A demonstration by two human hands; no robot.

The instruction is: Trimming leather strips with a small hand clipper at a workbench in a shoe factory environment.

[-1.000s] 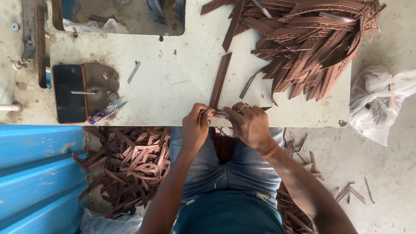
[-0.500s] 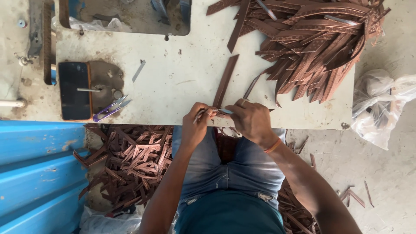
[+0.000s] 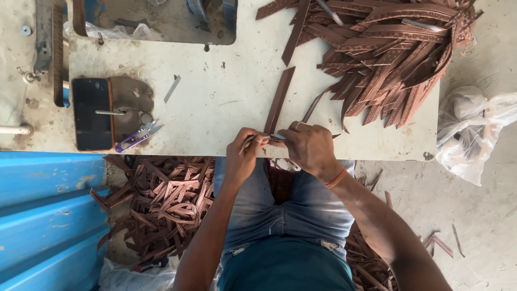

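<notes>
**Both hands pinch a strip at the table edge**

At the worn white table's near edge, left hand and right hand clamp fingers on a narrow brown leather strip, its near end hidden. Clear crumpled plastic bag lies right of the table.

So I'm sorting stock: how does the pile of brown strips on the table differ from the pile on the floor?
The heap of brown embossed leather strips on the white table holds long, curved pieces fanned out at the far right corner. The heap of brown strips on the floor holds shorter pieces, jumbled flat beside the blue panel, near the left hand. Both share the same reddish-brown colour.
</notes>
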